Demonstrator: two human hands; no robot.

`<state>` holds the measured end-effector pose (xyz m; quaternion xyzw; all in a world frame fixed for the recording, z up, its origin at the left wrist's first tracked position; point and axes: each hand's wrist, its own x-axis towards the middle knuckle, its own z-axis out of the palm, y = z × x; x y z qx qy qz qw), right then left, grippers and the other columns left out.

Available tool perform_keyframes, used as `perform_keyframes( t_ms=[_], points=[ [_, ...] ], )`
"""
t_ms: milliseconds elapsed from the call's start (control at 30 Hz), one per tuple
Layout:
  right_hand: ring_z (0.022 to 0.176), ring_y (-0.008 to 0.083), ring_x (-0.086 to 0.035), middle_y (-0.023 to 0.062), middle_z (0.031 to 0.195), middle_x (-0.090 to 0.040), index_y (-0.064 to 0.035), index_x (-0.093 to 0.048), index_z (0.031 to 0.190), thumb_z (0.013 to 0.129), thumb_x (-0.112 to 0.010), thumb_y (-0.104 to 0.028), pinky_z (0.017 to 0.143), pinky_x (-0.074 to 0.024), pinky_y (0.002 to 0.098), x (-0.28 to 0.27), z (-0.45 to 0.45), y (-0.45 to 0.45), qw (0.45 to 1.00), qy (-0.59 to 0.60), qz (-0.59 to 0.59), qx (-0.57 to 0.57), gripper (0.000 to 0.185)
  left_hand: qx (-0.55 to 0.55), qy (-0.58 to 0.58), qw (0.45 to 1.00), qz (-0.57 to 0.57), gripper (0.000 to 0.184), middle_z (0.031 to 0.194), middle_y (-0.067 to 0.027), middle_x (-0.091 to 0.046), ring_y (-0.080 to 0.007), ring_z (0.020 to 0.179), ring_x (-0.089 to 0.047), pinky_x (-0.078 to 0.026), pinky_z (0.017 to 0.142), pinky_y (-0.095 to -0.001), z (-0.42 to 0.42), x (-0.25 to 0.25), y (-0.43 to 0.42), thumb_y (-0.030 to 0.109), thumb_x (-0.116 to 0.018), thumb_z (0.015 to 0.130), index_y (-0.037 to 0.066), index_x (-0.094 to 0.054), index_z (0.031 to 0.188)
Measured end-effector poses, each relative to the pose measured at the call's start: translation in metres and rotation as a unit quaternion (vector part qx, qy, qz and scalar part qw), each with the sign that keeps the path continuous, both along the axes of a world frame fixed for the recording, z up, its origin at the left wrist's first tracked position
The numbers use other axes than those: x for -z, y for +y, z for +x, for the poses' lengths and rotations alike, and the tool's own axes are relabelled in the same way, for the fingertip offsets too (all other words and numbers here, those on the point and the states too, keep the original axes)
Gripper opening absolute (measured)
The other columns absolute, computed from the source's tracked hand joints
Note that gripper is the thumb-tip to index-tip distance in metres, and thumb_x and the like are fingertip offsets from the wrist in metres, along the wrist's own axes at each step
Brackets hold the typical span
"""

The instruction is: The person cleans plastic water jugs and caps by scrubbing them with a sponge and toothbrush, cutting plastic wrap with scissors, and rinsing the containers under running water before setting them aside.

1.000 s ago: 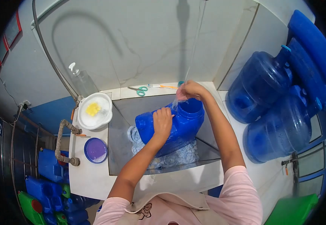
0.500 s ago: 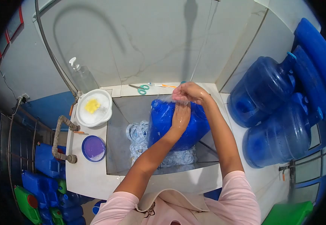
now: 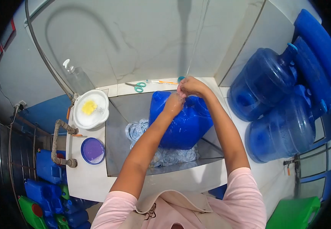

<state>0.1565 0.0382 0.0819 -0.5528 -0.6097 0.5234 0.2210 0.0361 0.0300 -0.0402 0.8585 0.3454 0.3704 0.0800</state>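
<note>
A blue plastic jerrycan [image 3: 184,128] stands in the grey sink [image 3: 116,114], wet on its sides. Over its top my two hands meet, fingertips against fingertips. My left hand [image 3: 174,102] comes in from the left with its fingers bent and pressed together. Curled over from the right is my right hand [image 3: 193,86], its fingers closed near a thin stream of water. Whatever lies between the fingers is hidden. Beneath the jerrycan, several pale ring-shaped pieces [image 3: 135,129] cover part of the sink floor.
On the left ledge are a white basin [image 3: 105,114] with suds and a yellow sponge [image 3: 89,107], a purple lid [image 3: 93,151] and a pump bottle [image 3: 79,79]. Scissors [image 3: 138,87] and a toothbrush [image 3: 159,81] lie behind the sink. Large blue water bottles [image 3: 262,86] stand right.
My left hand has slid up from the jerrycan's face to meet my right hand, whose fingers have curled in. The splash over the jerrycan has lessened. The view has shifted slightly.
</note>
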Motion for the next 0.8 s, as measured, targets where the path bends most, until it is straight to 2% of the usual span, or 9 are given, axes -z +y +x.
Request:
perform_keyframes(
  t_ms=[67,133,267,333,467,600,700,733,800],
  points=[
    [0.058,0.0143,-0.060,0.0085,0.067,-0.060,0.0027,-0.060,0.076,0.072,-0.050,0.002,0.055,-0.0516,0.0253,-0.008,0.000,-0.001,1.000,-0.026,-0.013,0.004,0.011,-0.014,0.009,1.000,-0.021,0.021,0.076,-0.0202,-0.061,-0.0388,0.074,-0.058,-0.047,0.065,-0.0470,-0.003,-0.001,0.009,0.021,-0.052,0.084,0.003,-0.059,0.076],
    [0.057,0.0147,-0.060,0.0087,0.067,-0.060,0.0029,-0.060,0.076,0.072,-0.050,0.002,0.055,-0.0521,0.0253,-0.006,0.002,0.003,0.999,-0.031,-0.018,-0.003,0.011,-0.037,0.174,0.980,-0.090,0.029,0.086,-0.0193,-0.063,-0.0363,0.083,-0.060,-0.046,0.072,-0.0472,-0.013,-0.013,0.008,0.032,-0.055,0.085,0.004,-0.058,0.091],
    [0.057,0.0157,-0.061,0.0093,0.068,-0.061,0.0036,-0.061,0.075,0.072,-0.051,0.001,0.056,-0.0534,0.0257,-0.001,0.007,0.012,0.998,-0.055,-0.012,-0.022,0.011,-0.007,0.194,0.973,-0.128,0.036,0.082,-0.0176,-0.064,-0.0366,0.079,-0.060,-0.047,0.070,-0.0473,-0.041,-0.047,-0.024,0.040,-0.057,0.083,0.005,-0.058,0.092],
    [0.058,0.0163,-0.061,0.0098,0.069,-0.061,0.0039,-0.061,0.076,0.073,-0.051,0.000,0.057,-0.0540,0.0262,-0.004,0.007,0.008,0.998,-0.049,-0.021,-0.019,0.011,0.050,0.191,0.976,-0.090,0.041,0.079,-0.0164,-0.064,-0.0370,0.075,-0.061,-0.047,0.066,-0.0468,-0.057,-0.046,-0.030,0.045,-0.056,0.082,0.006,-0.058,0.093],
    [0.061,0.0181,-0.063,0.0112,0.070,-0.062,0.0049,-0.062,0.077,0.074,-0.051,-0.001,0.060,-0.0552,0.0277,-0.003,0.005,0.005,0.999,-0.038,-0.029,-0.018,0.013,0.039,0.190,0.978,-0.081,0.043,0.073,-0.0164,-0.063,-0.0362,0.070,-0.061,-0.047,0.061,-0.0475,-0.086,-0.040,-0.053,0.048,-0.056,0.081,0.006,-0.058,0.090],
    [0.062,0.0191,-0.063,0.0121,0.071,-0.062,0.0051,-0.062,0.078,0.076,-0.051,-0.002,0.060,-0.0556,0.0286,-0.004,0.005,0.005,1.000,-0.004,-0.015,0.016,0.014,0.000,0.169,0.983,-0.077,0.043,0.073,-0.0159,-0.063,-0.0360,0.068,-0.061,-0.047,0.059,-0.0451,-0.111,-0.037,-0.088,0.048,-0.054,0.083,0.005,-0.058,0.087],
    [0.062,0.0196,-0.064,0.0126,0.071,-0.062,0.0049,-0.062,0.077,0.077,-0.051,-0.003,0.061,-0.0560,0.0295,-0.004,0.006,0.005,1.000,-0.008,-0.002,0.014,0.014,-0.110,0.156,0.973,-0.128,0.044,0.072,-0.0189,-0.062,-0.0370,0.068,-0.061,-0.048,0.058,-0.0474,-0.119,-0.034,-0.111,0.047,-0.051,0.085,0.003,-0.055,0.084],
    [0.062,0.0200,-0.064,0.0128,0.071,-0.062,0.0049,-0.062,0.077,0.078,-0.051,-0.004,0.060,-0.0560,0.0298,-0.002,0.004,0.007,0.999,-0.045,0.013,0.017,0.014,-0.109,0.157,0.973,-0.127,0.044,0.072,-0.0189,-0.062,-0.0370,0.068,-0.061,-0.048,0.058,-0.0474,-0.119,-0.031,-0.115,0.047,-0.051,0.085,0.003,-0.055,0.084],
    [0.062,0.0203,-0.064,0.0130,0.071,-0.062,0.0049,-0.062,0.076,0.078,-0.052,-0.005,0.060,-0.0560,0.0300,-0.001,0.003,0.008,0.996,-0.082,0.029,0.020,0.014,-0.179,0.142,0.957,-0.177,0.046,0.071,-0.0221,-0.061,-0.0392,0.067,-0.061,-0.047,0.059,-0.0493,-0.117,-0.028,-0.123,0.046,-0.049,0.087,0.000,-0.053,0.085]
  ],
)
